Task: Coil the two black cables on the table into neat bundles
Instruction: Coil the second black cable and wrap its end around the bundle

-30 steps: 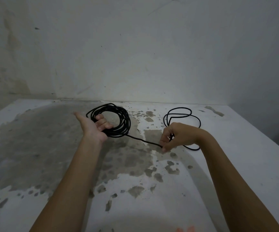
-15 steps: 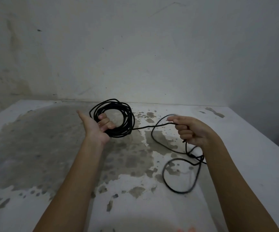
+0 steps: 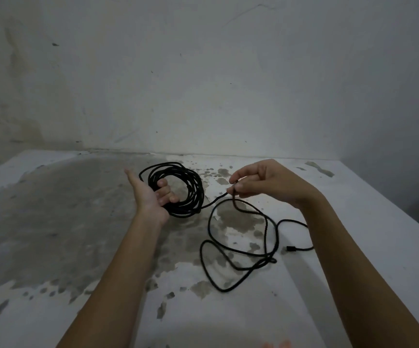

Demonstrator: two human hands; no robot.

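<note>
winding a black cable [image 3: 267,234]
left fingers [image 3: 164,194] grip the coil [image 3: 196,194]; right fingers [image 3: 245,185] pinch the strand [image 3: 216,200] beside it; bench [image 3: 354,222] slack [image 3: 224,289] below them needs looping on next.

Right hand [image 3: 266,182] up from low pinch near table [image 3: 354,222], now level with coil [image 3: 196,192] and nearer to it. Thumb and fingertips pinch cable at new spot. Loose cable [image 3: 266,232] no longer in small loops at far right of table: dragged toward near side, now sprawls in wide overlapping loops beside right forearm. Plug [image 3: 290,248] now in view, lying on table right of loops. Strand from coil to hand shorter, sagging instead of straight.
</note>
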